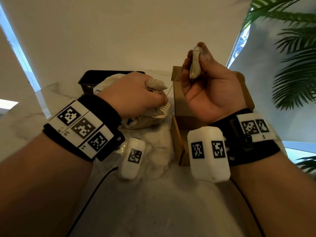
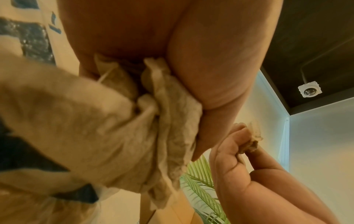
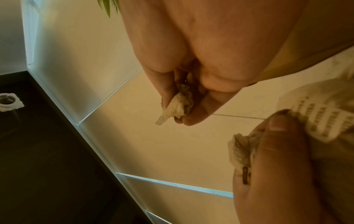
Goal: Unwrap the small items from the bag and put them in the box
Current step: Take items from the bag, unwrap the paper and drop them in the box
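The task looks to be partway through: teabags are out of the bag [image 1: 136, 122] and in the hands, and none can be seen lying in the box [image 1: 177, 103], though most of its inside is hidden behind the right hand.

On the left, the crumpled bag lies on the counter [image 1: 153, 194] in front of a black tray [image 1: 89, 79]. Above it the left hand [image 1: 135, 94] is curled round a small bundle of teabags [image 1: 156, 84], pale, soft and wrinkled, with a printed paper tag [image 1: 165, 107] hanging below the fingers. A thin thread [image 1: 172, 86] runs taut from there up to the right hand [image 1: 208, 88], which is raised over the open cardboard box and pinches one teabag [image 1: 195, 64] between thumb and fingers. That teabag is limp, folded lengthwise and greyish-beige. It probably still needs freeing from the thread before it goes into the box.
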Demonstrator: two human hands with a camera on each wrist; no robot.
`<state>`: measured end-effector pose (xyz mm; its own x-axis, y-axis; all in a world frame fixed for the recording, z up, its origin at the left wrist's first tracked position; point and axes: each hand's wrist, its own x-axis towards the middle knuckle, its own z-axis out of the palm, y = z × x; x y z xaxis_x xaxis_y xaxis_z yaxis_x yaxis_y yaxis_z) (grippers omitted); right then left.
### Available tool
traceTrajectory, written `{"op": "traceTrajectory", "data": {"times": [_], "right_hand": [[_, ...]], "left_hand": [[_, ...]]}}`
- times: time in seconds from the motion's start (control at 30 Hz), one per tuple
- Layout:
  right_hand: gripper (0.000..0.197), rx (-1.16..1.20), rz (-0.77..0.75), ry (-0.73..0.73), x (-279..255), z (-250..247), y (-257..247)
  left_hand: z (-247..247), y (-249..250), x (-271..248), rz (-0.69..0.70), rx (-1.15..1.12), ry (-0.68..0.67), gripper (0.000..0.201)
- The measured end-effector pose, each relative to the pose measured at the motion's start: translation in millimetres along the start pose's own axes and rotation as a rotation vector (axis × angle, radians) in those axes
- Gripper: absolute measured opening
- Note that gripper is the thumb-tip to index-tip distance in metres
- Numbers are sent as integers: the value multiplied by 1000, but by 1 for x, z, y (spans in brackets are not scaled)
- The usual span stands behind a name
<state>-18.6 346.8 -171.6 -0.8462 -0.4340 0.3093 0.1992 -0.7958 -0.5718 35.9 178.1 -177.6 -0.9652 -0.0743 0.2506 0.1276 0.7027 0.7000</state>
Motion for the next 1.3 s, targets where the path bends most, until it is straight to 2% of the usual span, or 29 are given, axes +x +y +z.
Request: {"op": "traceTrajectory", "data": {"times": [0.23, 0.33, 0.43, 0.5, 0.6, 0.7, 0.87, 1.07, 1.17, 1.3], "right_hand": [[17, -73, 2, 37, 1, -2, 2], [17, -210, 18, 153, 5, -6, 1], [16, -409, 94, 356, 8, -15, 3], [18, -542, 134, 405, 9, -19, 5], [18, -658, 145, 335, 8, -18, 8], [19, -701, 160, 251, 7, -16, 13], [14, -773, 71, 273, 8, -18, 16], [12, -1015, 31, 120, 2, -18, 12], [12, -1063, -16, 178, 1, -16, 6], [20, -900, -57, 361, 0, -20, -22]], "left_hand": [[1, 0, 1, 26, 46, -4, 21], [-1, 3, -2, 61, 8, -21, 15], [-5, 5, -6, 106, -56, -87, 8], [-5, 5, -6, 132, -149, -57, 6], [-1, 5, -3, 108, -335, 94, 10], [5, 5, 0, 52, -500, 123, 14], [8, 4, 2, 1, -515, 192, 17], [7, 4, 2, -18, -498, 217, 15], [8, 5, 1, -28, -495, 217, 14], [7, 1, 5, -58, -559, 300, 33]]}}
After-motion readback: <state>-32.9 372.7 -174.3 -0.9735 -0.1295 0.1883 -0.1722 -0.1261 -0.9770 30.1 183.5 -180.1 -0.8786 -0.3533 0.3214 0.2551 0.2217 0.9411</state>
